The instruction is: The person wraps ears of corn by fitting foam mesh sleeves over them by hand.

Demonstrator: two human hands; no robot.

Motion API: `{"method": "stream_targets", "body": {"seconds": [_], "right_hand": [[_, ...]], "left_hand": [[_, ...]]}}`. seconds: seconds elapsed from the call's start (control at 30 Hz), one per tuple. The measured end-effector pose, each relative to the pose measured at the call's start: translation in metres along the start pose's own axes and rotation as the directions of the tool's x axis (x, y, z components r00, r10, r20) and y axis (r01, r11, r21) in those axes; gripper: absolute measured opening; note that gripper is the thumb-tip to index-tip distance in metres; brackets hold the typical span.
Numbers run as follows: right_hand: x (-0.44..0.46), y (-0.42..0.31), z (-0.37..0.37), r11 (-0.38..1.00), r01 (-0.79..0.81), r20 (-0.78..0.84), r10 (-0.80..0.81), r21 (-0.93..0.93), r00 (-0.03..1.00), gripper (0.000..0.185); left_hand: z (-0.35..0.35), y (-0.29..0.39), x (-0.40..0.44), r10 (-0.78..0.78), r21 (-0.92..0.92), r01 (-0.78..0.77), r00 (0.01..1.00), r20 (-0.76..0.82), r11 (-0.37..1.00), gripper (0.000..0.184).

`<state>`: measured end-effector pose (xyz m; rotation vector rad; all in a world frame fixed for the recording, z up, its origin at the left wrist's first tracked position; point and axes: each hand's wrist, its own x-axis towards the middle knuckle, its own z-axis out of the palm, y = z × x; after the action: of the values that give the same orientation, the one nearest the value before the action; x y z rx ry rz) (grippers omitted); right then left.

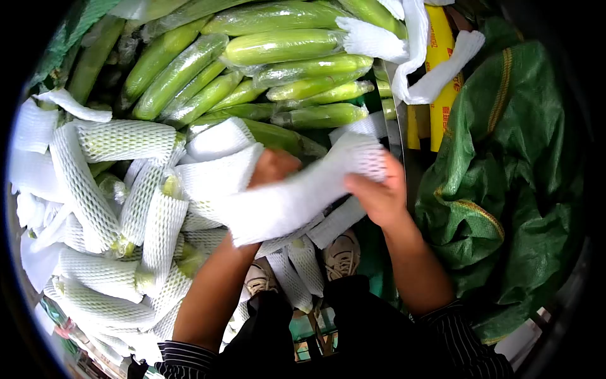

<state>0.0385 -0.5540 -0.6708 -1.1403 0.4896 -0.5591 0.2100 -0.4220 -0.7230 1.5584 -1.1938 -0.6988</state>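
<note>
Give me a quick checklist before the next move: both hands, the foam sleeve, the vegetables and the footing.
1. Right hand gripping the foam sleeve: ok, it holds one end.
2. Left hand grip: cannot tell; blurred and partly hidden by the sleeve.
3. Sleeve empty: cannot tell; it is blurred.
4. Green vegetables without foam in view: ok, the plastic-wrapped pile lies beyond the hands.
5. Gap between the shoes clear: not ok, foam-covered pieces lie there.

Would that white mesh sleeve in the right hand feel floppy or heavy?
Probably floppy: the white mesh sleeve bends along its length. Likely light for its size, too: open netting shows at the end by the right hand.
</note>
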Motion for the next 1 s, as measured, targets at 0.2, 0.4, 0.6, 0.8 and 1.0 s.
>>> {"method": "stream_targets", "body": {"seconds": [0.2, 0.4, 0.6, 0.8, 1.0], "right_hand": [[0.012, 0.004, 0.025, 0.822, -0.292, 0.060, 0.303, 0.489, 0.951, 0.032], [0.006, 0.059, 0.023, 0.875, -0.032, -0.382, 0.243, 0.482, 0.892, 0.020], [0.014, 0.049, 0.032, 0.926, 0.149, -0.505, 0.050, 0.346, 0.862, 0.015], [0.013, 0.104, 0.018, 0.991, -0.022, -0.566, 0.091, 0.128, 0.819, 0.011], [0.011, 0.138, -0.013, 0.426, -0.102, -0.073, 0.086, -0.899, 0.994, 0.012]], "left_hand": [[-0.004, 0.056, 0.005, -0.098, 0.447, -0.020, 0.966, 0.239, 0.894, 0.035], [0.022, 0.038, -0.025, -0.217, -0.326, 0.208, 0.976, 0.010, 0.922, 0.038], [0.038, 0.034, -0.049, -0.299, -0.416, 0.264, 0.954, -0.020, 0.870, 0.047], [0.042, 0.030, -0.045, -0.631, -0.944, 0.218, 0.776, 0.014, 0.247, 0.027], [0.037, -0.060, -0.038, -0.647, 0.342, 0.631, 0.758, -0.083, 0.696, 0.031]]}}
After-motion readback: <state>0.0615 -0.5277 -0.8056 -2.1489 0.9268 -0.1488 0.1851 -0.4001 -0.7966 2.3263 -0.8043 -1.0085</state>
